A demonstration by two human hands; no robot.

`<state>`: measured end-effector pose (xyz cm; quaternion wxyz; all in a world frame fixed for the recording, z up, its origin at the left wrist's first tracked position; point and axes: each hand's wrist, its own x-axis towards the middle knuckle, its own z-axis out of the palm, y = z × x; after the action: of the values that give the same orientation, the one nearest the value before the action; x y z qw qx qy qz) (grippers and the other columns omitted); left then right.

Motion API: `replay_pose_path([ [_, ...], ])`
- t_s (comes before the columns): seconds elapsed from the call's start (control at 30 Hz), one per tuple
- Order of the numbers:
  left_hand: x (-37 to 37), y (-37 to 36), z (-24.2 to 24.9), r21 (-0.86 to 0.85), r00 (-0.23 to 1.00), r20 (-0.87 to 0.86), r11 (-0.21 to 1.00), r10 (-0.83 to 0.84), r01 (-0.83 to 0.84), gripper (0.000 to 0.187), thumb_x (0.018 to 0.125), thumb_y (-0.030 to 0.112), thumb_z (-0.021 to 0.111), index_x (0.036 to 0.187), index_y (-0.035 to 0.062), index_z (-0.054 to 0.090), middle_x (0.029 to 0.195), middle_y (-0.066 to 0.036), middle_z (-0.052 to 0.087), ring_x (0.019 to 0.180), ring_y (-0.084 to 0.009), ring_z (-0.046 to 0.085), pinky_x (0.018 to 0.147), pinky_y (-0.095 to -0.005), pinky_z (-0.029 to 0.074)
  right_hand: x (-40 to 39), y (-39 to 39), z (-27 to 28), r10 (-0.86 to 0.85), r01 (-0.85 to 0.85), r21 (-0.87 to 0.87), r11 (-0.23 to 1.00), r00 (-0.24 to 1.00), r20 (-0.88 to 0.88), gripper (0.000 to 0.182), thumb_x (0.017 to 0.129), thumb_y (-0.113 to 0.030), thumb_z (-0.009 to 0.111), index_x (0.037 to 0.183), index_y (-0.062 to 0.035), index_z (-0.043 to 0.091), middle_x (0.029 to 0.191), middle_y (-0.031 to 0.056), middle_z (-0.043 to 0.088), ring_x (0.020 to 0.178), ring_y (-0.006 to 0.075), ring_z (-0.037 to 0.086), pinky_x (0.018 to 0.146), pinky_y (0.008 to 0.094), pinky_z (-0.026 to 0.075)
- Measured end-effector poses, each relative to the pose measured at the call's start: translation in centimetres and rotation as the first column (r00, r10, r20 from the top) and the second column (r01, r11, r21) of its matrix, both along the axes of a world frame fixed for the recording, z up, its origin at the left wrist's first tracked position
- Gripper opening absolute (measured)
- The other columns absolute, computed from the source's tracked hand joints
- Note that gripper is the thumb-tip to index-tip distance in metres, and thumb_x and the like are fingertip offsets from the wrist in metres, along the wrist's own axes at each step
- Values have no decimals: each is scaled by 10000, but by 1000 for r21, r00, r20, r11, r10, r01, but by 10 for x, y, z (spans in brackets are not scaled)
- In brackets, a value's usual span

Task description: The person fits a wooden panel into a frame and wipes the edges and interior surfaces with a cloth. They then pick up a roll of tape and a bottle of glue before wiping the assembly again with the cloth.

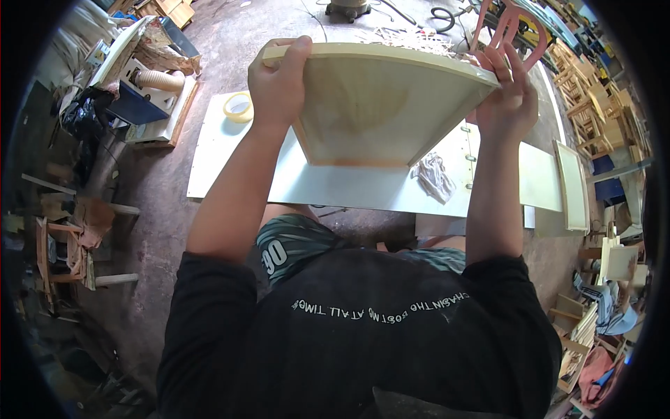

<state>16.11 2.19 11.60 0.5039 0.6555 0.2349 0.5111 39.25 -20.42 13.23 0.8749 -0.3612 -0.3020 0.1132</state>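
A pale framed wooden panel [370, 105] stands tilted up on the white table [293, 183], its lower edge on the tabletop. My left hand [279, 84] grips its upper left corner, thumb over the edge. At the upper right corner is my right hand [508, 98], closed on the panel with some fingers raised; its palm side is partly hidden. A roll of yellowish tape [239, 107] lies on the table beside my left wrist. To the right of the panel's lower edge is a crumpled whitish cloth or plastic [434, 177].
On the right, another framed panel [572, 185] rests beside the table. A machine with a ribbed hose [159, 80] stands at the left. A pink plastic chair [513, 28] is behind my right hand. Wooden frames [593, 105] are piled at far right.
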Motion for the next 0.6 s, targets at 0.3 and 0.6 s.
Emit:
replay_pose_path([
  [0.3,1,-14,5,-102,997,84,995,-3,11,471,888,357,735,1179,9,608,1007,-80,685,925,-136,626,835,-268,492,-16,-4,-46,-212,208,-184,961,977,1,278,1022,-267,588,1176,-40,635,850,-9,566,765,94,507,723,261,415],
  [0.6,-5,-22,6,-118,994,102,992,46,-34,557,863,392,795,1188,-4,578,1009,-100,678,918,-146,637,818,-268,511,-52,-32,-161,-190,237,-531,813,971,142,401,1048,-270,534,1324,20,563,1200,106,660,1093,170,619,945,327,487],
])
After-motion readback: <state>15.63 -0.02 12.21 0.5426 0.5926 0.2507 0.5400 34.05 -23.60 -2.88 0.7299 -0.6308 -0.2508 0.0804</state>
